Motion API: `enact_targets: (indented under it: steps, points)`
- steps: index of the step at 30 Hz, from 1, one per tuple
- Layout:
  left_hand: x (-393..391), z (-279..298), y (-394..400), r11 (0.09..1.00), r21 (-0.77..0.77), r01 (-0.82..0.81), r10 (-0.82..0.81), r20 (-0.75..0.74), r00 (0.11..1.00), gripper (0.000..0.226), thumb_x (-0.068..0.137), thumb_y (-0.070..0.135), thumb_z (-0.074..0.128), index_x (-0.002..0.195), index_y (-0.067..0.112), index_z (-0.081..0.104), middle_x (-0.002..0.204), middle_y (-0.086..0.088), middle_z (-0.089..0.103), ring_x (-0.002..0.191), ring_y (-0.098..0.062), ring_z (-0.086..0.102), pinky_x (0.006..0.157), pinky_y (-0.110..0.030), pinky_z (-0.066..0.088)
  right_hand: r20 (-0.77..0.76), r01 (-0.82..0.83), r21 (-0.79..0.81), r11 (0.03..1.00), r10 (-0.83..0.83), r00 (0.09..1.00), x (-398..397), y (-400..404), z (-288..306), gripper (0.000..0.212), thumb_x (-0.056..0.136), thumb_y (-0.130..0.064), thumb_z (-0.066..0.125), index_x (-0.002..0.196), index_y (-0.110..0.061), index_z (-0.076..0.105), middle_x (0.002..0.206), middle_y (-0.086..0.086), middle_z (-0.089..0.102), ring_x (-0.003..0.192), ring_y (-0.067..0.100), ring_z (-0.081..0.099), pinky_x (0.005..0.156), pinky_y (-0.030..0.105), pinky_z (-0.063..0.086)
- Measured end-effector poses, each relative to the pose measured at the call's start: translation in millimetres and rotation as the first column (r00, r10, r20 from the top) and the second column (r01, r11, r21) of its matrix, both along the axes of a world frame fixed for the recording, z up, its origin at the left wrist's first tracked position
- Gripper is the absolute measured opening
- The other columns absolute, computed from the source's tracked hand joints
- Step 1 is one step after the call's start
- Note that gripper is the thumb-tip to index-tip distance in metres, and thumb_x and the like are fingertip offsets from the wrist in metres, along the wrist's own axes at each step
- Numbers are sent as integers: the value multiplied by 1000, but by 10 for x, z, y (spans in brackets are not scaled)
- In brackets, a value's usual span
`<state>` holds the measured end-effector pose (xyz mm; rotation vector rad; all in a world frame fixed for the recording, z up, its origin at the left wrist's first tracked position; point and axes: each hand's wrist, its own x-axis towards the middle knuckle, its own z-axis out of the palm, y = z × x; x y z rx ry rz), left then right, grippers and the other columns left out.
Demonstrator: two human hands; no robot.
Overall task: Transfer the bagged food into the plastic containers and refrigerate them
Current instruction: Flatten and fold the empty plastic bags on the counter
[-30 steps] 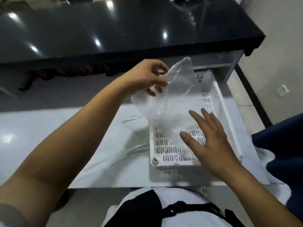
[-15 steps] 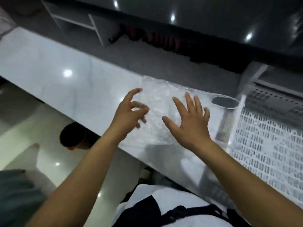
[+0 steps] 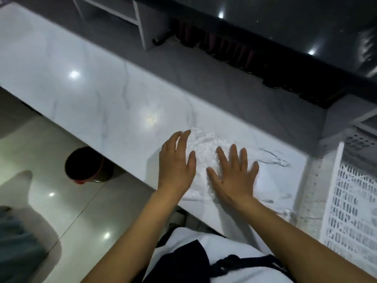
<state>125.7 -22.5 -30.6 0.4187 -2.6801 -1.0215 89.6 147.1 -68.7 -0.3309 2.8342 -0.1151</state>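
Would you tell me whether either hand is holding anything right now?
Nothing is gripped: the left hand and right hand lie flat, fingers straight, on the clear plastic bag.

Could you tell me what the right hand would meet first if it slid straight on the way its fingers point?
Probably only the crumpled clear plastic bag under the right hand; beyond it, bare white marble counter.

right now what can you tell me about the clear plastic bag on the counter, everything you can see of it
The clear plastic bag is thin, see-through and crinkled, lying flat and looking empty on the white marble-look counter, near its front edge and left of the white slotted basket. The right hand lies spread on it with straight fingers; the left hand, also open, is at its left edge. Its outline is hard to trace.
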Motion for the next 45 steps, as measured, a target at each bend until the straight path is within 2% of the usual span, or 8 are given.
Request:
enact_targets:
  steps: [3,6,10,22,27,32,36,45]
  points:
    - [-168,-82,152,979,-72,188,-183,69,981,51,104,22,46,153,19,36,163,-5,28,151,-25,22,124,-41,21,-7,45,38,998,-45,999,-65,-41,17,73,91,-76,4,154,-43,-11,166,-1,-19,151,28,-22,117,63,-8]
    - [-369,-257,190,942,-202,270,-214,262,941,58,107,33,32,160,21,12,169,-3,-1,155,-24,-6,126,-40,0,-3,37,30,999,-37,999,-51,-27,21,71,91,-75,2,154,-44,-13,165,-2,-20,150,27,-23,117,62,-9]
    - [-447,-524,43,861,-320,396,-242,426,872,68,104,53,12,159,21,-10,167,-4,-15,154,-22,-15,125,-46,-6,-68,-5,-4,1000,5,998,18,75,-69,66,97,-70,11,155,-46,-9,166,-4,-15,151,22,-20,118,61,-8]
    - [-423,-496,-70,804,-338,490,-326,439,837,72,101,59,11,159,21,-10,167,-2,-18,153,-21,-18,123,-51,-10,1,432,-36,901,-432,902,167,282,-47,66,97,-68,7,155,-43,-10,166,-4,-18,151,23,-23,118,61,-9]
    - [-530,-357,-75,838,-293,461,-356,348,867,63,105,45,20,160,24,-4,168,2,-12,154,-19,-17,123,-48,-11,-193,298,-77,951,-308,932,122,-45,141,64,97,-63,9,156,-43,-4,166,-6,-17,152,22,-18,116,56,-12]
    - [-519,-410,110,884,-175,433,-374,291,881,59,105,25,28,160,17,9,169,-2,0,155,-20,-4,126,-41,-3,-69,180,-25,983,-181,981,-103,-378,-19,59,101,-57,6,156,-40,-6,166,-4,-16,151,20,-20,119,55,-13]
    - [-502,-597,29,790,-350,504,-390,348,852,63,104,42,15,161,18,5,169,-3,0,156,-21,-4,125,-46,0,-76,179,-37,983,-181,981,-77,-210,-165,61,100,-57,8,157,-40,-3,167,-5,-9,153,18,-14,120,53,-9]
    - [-596,-582,-52,748,-388,538,-392,395,831,74,99,66,10,160,28,-7,167,1,-15,153,-19,-19,124,-47,-11,-112,418,-44,907,-421,900,-191,732,-150,67,98,-65,11,157,-38,-2,168,-3,-7,152,15,-14,121,52,-7]
